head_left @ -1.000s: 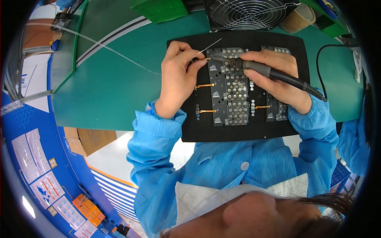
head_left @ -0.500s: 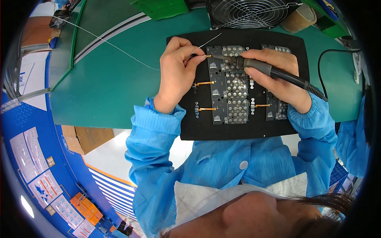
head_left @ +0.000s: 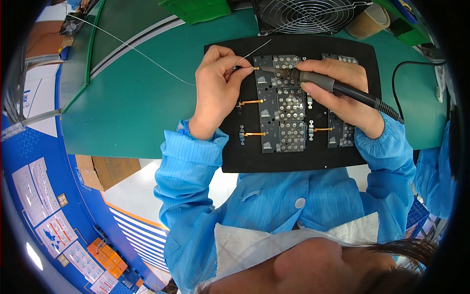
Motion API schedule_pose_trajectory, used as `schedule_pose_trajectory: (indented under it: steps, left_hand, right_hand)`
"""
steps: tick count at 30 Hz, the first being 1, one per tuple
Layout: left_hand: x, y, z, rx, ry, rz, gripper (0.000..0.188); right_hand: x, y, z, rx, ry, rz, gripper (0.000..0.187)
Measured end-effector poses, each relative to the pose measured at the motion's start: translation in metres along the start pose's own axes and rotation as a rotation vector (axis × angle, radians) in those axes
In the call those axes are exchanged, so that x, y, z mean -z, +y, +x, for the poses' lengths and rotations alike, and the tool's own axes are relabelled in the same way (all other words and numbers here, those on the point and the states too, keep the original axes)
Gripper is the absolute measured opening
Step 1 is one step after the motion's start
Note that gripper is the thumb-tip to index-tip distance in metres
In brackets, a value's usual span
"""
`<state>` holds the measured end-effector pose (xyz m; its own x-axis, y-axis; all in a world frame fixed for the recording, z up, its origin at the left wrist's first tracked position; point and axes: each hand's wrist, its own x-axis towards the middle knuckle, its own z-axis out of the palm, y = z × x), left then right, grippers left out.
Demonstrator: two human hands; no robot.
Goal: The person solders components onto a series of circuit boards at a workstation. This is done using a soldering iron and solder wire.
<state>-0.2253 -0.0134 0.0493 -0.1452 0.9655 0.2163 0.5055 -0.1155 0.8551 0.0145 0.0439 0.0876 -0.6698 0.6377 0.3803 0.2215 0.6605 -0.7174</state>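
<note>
My left hand (head_left: 215,83) is closed in a pinch at the upper left corner of a dark circuit board panel (head_left: 268,112). A thin silvery solder wire (head_left: 255,49) passes through its fingers, and its free end sticks up to the right. The fingertips also touch a small orange part at the board's edge; what else they hold is hidden. My right hand (head_left: 340,81) grips a black soldering iron (head_left: 317,79), its tip pointing left near that part. Lower down, orange flex cables (head_left: 253,102) with small metal connectors (head_left: 242,134) join the board's left edge.
A black mat (head_left: 240,161) lies under the boards on the green table (head_left: 127,117). A second board (head_left: 335,134) lies at the right. Behind are a fan with a wire guard (head_left: 313,17), a tape roll (head_left: 369,23) and a green bin (head_left: 196,10). The iron's cord (head_left: 394,83) loops at the right.
Hardly anything differs: boards and mat appear shifted very slightly up and left in the picture. Both hands keep their hold on the solder wire and the soldering iron.
</note>
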Motion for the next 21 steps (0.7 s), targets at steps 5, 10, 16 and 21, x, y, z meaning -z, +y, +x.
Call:
schedule_pose_trajectory:
  steps: [5, 10, 16, 21]
  left_hand:
    - [-0.0005, 0.0019, -0.0005, 0.005, 0.006, -0.007, 0.012]
    - [-0.0003, 0.0018, -0.0002, 0.000, -0.001, -0.010, 0.013]
    - [-0.0016, -0.0015, -0.0007, -0.007, 0.001, -0.018, 0.011]
    - [-0.0024, -0.0010, 0.0000, -0.013, 0.007, -0.008, 0.013]
  right_hand:
    - [0.0011, -0.0010, -0.0003, -0.012, -0.009, 0.016, 0.026]
    - [-0.0005, 0.0029, -0.0011, -0.014, 0.022, 0.036, 0.027]
    - [0.0004, 0.0024, -0.0013, -0.032, -0.006, 0.036, 0.026]
    - [0.0005, 0.0037, -0.0019, -0.053, 0.011, 0.051, 0.026]
